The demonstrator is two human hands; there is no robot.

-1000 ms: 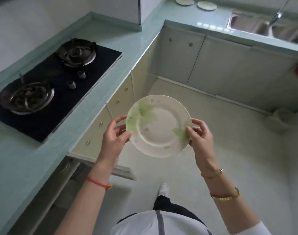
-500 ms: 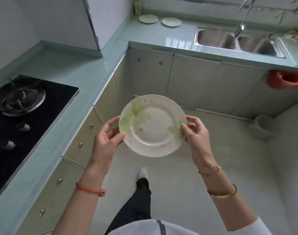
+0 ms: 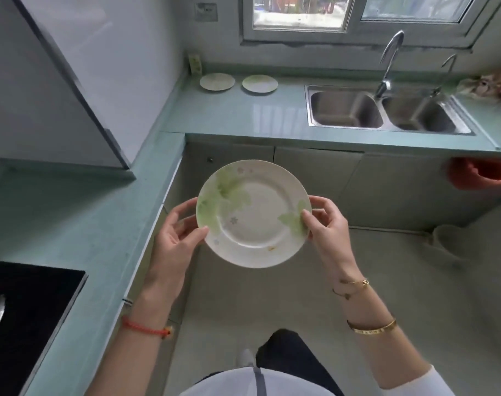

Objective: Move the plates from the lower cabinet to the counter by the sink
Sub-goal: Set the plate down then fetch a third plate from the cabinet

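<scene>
Head view shows the left hand [image 3: 175,238] and right hand [image 3: 326,221] each in a closed grip on opposite rims of a round white plate with green leaf print [image 3: 253,214], carried over the floor. Farther off, two similar plates [image 3: 217,81] [image 3: 260,84] already sit on the pale green counter [image 3: 243,115] beside the steel double sink [image 3: 386,110]; this third likely goes next.

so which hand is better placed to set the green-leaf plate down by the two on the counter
Probably the left hand: the round green-leaf plate is gripped by both hands, but the two counter plates lie ahead-left, on its side.
</scene>
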